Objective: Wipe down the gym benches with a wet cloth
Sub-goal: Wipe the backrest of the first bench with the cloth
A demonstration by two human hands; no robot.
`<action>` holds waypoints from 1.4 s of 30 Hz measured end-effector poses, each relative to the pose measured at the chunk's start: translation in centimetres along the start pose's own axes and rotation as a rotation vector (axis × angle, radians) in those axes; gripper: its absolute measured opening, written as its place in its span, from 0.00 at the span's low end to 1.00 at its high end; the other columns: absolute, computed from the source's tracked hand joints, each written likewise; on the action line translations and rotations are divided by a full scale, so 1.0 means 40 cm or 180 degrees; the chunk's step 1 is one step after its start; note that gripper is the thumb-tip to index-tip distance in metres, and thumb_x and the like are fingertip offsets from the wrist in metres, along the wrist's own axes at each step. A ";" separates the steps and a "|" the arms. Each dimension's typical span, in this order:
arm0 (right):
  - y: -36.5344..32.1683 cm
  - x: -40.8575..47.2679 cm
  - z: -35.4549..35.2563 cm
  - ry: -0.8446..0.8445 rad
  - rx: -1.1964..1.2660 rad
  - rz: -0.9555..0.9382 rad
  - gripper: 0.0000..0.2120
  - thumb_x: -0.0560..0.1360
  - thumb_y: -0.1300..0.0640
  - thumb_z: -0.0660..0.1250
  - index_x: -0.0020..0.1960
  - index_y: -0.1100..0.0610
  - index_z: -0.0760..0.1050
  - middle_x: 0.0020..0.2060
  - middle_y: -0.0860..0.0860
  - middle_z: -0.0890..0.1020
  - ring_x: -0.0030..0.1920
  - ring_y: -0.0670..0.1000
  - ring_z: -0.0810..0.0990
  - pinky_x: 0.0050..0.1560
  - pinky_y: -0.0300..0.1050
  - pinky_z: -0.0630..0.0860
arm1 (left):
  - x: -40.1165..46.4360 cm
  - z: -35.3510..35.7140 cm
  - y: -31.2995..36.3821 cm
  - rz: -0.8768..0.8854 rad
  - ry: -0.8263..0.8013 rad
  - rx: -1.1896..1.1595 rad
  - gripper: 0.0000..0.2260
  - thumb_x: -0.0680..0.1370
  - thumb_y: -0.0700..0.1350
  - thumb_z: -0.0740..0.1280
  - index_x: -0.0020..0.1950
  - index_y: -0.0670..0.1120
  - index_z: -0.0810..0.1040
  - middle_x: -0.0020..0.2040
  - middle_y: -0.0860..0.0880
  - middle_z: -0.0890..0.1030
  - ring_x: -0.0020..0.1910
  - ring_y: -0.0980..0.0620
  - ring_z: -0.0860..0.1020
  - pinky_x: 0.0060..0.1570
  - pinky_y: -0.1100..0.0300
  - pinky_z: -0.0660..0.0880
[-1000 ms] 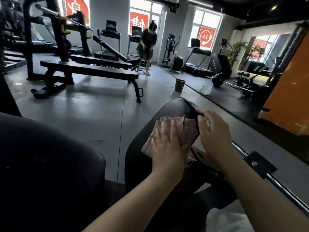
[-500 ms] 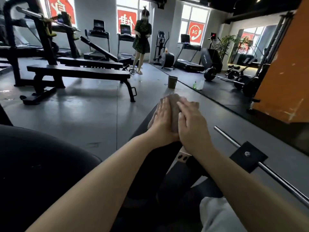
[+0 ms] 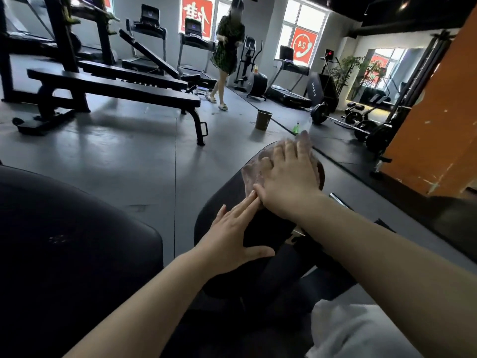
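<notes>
Both hands flat: right hand (image 3: 286, 177) presses cloth (image 3: 251, 174) at pad (image 3: 219, 202) edge.

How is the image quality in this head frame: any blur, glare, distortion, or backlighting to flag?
Head view: wide-angle bending curves the flat bench and floor lines; the bright windows blow out, leaving the near pads dark; the floor shows soft glare; the right hand and cloth are slightly motion-smeared at the fingertips; the left hand is sharper.

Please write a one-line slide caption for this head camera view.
Right hand presses the cloth flat on the black bench pad; left hand rests beside it.
</notes>
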State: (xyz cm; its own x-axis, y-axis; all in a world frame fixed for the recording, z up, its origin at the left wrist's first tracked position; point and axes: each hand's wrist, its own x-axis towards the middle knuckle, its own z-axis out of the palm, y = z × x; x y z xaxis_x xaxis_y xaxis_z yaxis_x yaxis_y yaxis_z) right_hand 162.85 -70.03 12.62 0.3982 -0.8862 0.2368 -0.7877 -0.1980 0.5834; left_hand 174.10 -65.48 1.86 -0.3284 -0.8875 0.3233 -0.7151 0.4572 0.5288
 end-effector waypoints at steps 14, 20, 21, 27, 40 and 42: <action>0.052 0.001 -0.019 -0.0427 -0.0682 -0.0795 0.28 0.81 0.43 0.40 0.78 0.54 0.44 0.77 0.56 0.47 0.77 0.57 0.45 0.74 0.53 0.41 | -0.109 0.022 -0.144 -0.0577 -0.0444 0.0195 0.51 0.65 0.58 0.76 0.75 0.62 0.44 0.77 0.56 0.46 0.75 0.51 0.45 0.73 0.54 0.49; -0.015 0.095 -0.007 -0.0811 -0.0736 -0.0517 0.38 0.74 0.28 0.42 0.77 0.47 0.42 0.77 0.58 0.45 0.75 0.64 0.42 0.72 0.65 0.37 | -0.121 0.040 -0.168 -0.0658 -0.0498 0.0190 0.51 0.65 0.56 0.76 0.76 0.61 0.44 0.77 0.54 0.49 0.75 0.49 0.49 0.73 0.54 0.51; -0.025 0.085 -0.006 -0.0845 -0.0776 -0.0625 0.38 0.73 0.27 0.41 0.77 0.44 0.41 0.76 0.58 0.44 0.75 0.65 0.41 0.71 0.66 0.35 | -0.119 0.042 -0.170 -0.0673 -0.0492 0.0160 0.51 0.65 0.56 0.77 0.76 0.61 0.44 0.77 0.54 0.50 0.75 0.49 0.49 0.73 0.54 0.52; 0.012 -0.021 -0.020 -0.0771 -0.0987 -0.1079 0.30 0.81 0.41 0.40 0.78 0.54 0.39 0.76 0.59 0.40 0.75 0.62 0.38 0.73 0.58 0.35 | -0.117 0.041 -0.172 -0.0724 -0.0438 -0.0088 0.51 0.63 0.54 0.78 0.75 0.62 0.47 0.77 0.56 0.52 0.75 0.50 0.51 0.73 0.53 0.55; -0.066 0.110 0.001 -0.1146 -0.0675 -0.1269 0.28 0.79 0.37 0.44 0.77 0.42 0.41 0.77 0.50 0.42 0.76 0.59 0.38 0.72 0.63 0.35 | -0.135 0.042 -0.168 -0.0709 -0.0389 -0.0246 0.50 0.65 0.54 0.77 0.77 0.58 0.47 0.77 0.57 0.50 0.75 0.51 0.52 0.71 0.55 0.56; -0.038 0.072 -0.009 -0.1174 -0.0703 -0.1455 0.29 0.80 0.38 0.42 0.77 0.44 0.38 0.77 0.48 0.40 0.76 0.56 0.37 0.73 0.60 0.35 | -0.135 0.046 -0.171 -0.0727 -0.0400 -0.0276 0.50 0.65 0.54 0.77 0.77 0.58 0.47 0.77 0.58 0.49 0.75 0.52 0.52 0.71 0.55 0.55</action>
State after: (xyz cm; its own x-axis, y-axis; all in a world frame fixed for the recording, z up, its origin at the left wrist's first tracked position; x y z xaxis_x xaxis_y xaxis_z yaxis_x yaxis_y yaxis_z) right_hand 165.36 -72.13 12.70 0.4525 -0.8264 -0.3352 -0.4448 -0.5349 0.7184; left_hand 179.63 -63.92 -4.93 -0.2425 -0.9659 0.0908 -0.7258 0.2427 0.6437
